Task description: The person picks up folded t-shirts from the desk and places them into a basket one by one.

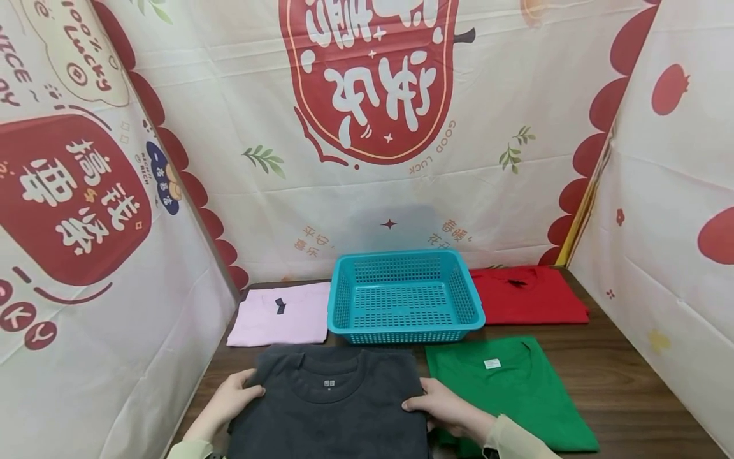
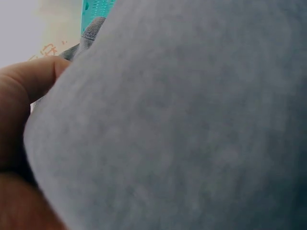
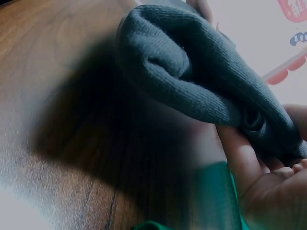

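A folded dark grey T-shirt (image 1: 332, 414) with a small white neck label lies between my two hands at the front of the head view. My left hand (image 1: 232, 398) grips its left edge, thumb on top. On the opposite edge my right hand (image 1: 444, 408) pinches the cloth the same way. In the right wrist view the shirt's folded layers (image 3: 192, 81) hang above the wooden table, with a shadow under them, and the right fingers reach beneath. Close grey cloth (image 2: 168, 120) fills most of the left wrist view and hides the left fingertips; the thumb shows at the edge.
A turquoise plastic basket (image 1: 406, 336) stands behind the grey shirt. To its left lies a folded pink shirt (image 1: 304, 319), to its right a folded red shirt (image 1: 533, 299). A green shirt (image 1: 510, 395) lies beside my right hand on the wooden table (image 1: 636, 395). Printed cloth walls (image 1: 218, 127) surround the table.
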The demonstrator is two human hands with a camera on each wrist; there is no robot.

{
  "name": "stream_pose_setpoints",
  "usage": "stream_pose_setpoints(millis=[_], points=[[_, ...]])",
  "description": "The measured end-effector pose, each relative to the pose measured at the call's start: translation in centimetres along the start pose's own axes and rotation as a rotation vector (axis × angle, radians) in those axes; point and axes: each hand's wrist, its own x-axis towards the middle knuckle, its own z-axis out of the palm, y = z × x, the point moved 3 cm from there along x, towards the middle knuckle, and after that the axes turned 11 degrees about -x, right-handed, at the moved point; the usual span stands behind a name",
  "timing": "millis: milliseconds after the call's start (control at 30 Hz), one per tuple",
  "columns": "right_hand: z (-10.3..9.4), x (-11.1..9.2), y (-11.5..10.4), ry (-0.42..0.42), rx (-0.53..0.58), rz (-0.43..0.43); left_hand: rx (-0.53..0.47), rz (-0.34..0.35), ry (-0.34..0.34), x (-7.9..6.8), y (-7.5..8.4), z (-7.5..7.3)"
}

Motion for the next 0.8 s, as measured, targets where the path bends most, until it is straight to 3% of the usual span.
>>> stream_pose_setpoints(millis=[200, 800], points=[[0.3, -0.2, -0.6, 0.011, -0.030, -0.008, 0.053, 0.002, 0.019, -0.4, 0.9, -0.8], [0.9, -1.2, -2.9, -0.035, -0.031, -0.083, 0.026, 0.060, 0.000, -1.8, 2.8, -2.4]])
